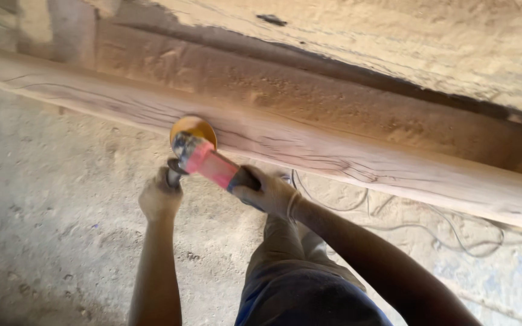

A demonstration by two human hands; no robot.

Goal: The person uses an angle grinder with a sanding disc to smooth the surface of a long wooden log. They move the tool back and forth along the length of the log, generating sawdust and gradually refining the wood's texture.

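**Two hands steady a grinder against a long beam**

A red grinder [208, 162] is pressed with its yellow disc [194, 128] against the near face of a long wooden beam [357, 158], which runs across the view from upper left to lower right. The tool lies at a slant, disc up against the wood and body trailing down toward the person, so the pad meets the face flat.

The left hand [159, 198] is closed around a side handle just below the disc, the arm straight up from below; this grip looks meant to brace the head. The right hand [267, 193], dusty and closed around the rear of the body, comes in from the lower right with the forearm angled.

A thin cable [430, 224] lies loose on the dusty floor [49, 199] beneath the beam. Sawdust coats the wood [394, 42] above.
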